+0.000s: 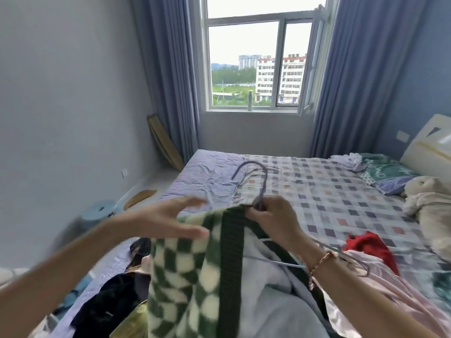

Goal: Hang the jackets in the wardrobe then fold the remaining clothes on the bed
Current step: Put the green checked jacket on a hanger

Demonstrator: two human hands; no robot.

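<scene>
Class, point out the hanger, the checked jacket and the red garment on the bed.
hanger [263, 187]: head view, on the hook's shank.
checked jacket [185, 276]: head view, on its checked front.
red garment [368, 245]: head view, on its middle.

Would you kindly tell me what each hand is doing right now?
Left hand: open, at the checkered jacket.
Right hand: gripping the hanger by its neck.

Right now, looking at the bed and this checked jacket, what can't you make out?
The wardrobe: nowhere in the head view.
The hanger: only its hook and some wire show; the rest is hidden under the checked jacket and the right hand gripping its neck.
The left hand: motion-blurred, so contact with the jacket is unclear.
The dark clothes: cut off by the bottom edge.
</scene>
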